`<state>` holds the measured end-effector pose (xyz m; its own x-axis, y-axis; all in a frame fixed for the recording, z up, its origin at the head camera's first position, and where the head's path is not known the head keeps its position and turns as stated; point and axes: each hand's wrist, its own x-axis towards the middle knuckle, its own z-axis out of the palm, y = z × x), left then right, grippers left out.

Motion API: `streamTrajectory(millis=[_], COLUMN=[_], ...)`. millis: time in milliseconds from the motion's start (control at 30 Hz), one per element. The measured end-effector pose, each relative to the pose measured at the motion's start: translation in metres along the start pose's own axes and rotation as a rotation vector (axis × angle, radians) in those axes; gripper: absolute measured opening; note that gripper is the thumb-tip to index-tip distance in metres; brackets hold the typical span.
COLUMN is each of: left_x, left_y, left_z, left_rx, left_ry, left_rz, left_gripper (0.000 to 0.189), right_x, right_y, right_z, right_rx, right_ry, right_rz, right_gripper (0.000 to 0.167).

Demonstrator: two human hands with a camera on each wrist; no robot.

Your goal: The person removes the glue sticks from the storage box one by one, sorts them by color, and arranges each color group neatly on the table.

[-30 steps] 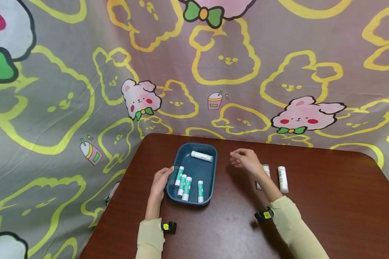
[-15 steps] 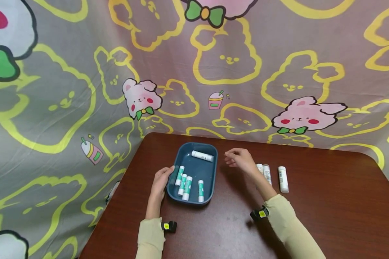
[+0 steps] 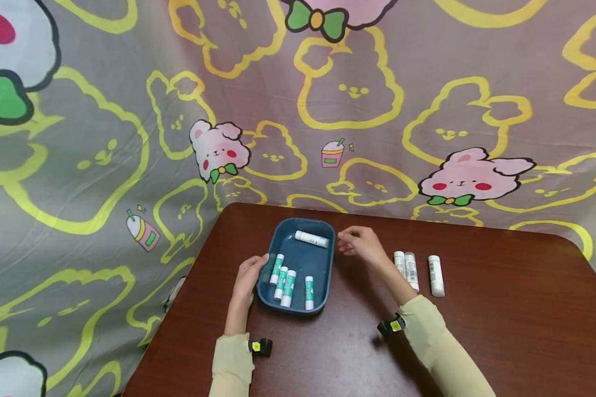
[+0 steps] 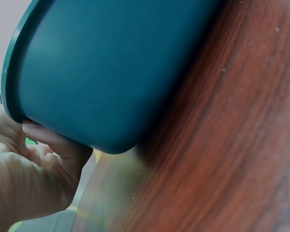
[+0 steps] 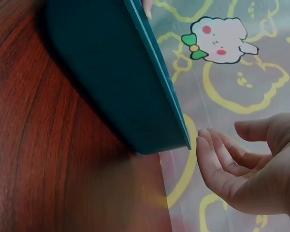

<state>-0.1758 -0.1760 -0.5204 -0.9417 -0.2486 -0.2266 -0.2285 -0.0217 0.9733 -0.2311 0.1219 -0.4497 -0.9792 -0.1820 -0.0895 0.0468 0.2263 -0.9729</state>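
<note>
I see the left hand (image 3: 247, 275) gripping the left rim of the blue tray (image 3: 308, 260), which sits on the wooden table (image 3: 328, 347). The right hand (image 3: 362, 243) hangs just beside the opposite rim, fingers loosely bent, grasping nothing. Inside the tray I count four green-labelled tubes (image 3: 288, 289) toward the near end and one white tube (image 3: 312, 239) at the far end; three other white tubes (image 3: 436, 275) lie right of it.

Grey fabric drapes (image 3: 258, 99) with yellow animal outlines (image 3: 350, 124) and pink rabbits (image 3: 464, 175) hang along the left and far sides of a reddish-brown wood-grain table (image 3: 516, 325)
</note>
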Motion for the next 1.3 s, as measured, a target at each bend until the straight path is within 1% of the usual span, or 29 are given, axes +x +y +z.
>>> streamTrajectory(millis=[167,333,500,733,1000,1133,1300], left_x=[-0.001,-0.001,-0.002,-0.002,0.000,0.000,0.001], left_y=[0.001,0.000,0.001,0.000,-0.001,-0.001,-0.002], left_z=[0.000,0.000,0.000,-0.001,-0.001,-0.002,-0.001], left_rx=[0.006,0.004,0.005,0.005,-0.004,0.001,-0.003], left_ry=[0.004,-0.003,-0.010,-0.017,-0.016,-0.016,-0.018], left_rz=[0.002,0.011,0.013,0.018,0.015,0.015,0.009], left_gripper=[0.032,0.032,0.031,0.032,0.032,0.032,0.032], right_x=[0.003,0.005,0.007,0.011,0.020,0.024,0.029], right_y=[-0.001,-0.003,-0.007,-0.008,-0.009,-0.011,-0.013], right_z=[0.006,0.013,0.022,0.033,0.046,0.053,0.062], right_rx=[0.013,0.050,0.058,0.065,0.016,-0.022,-0.074], right_ry=[-0.015,-0.020,-0.020,-0.047,-0.019,-0.010,-0.018], right_rz=[-0.010,-0.012,-0.008,-0.001,0.028,0.027,0.031], right_gripper=[0.029,0.031,0.031,0.034,0.029,0.030,0.033])
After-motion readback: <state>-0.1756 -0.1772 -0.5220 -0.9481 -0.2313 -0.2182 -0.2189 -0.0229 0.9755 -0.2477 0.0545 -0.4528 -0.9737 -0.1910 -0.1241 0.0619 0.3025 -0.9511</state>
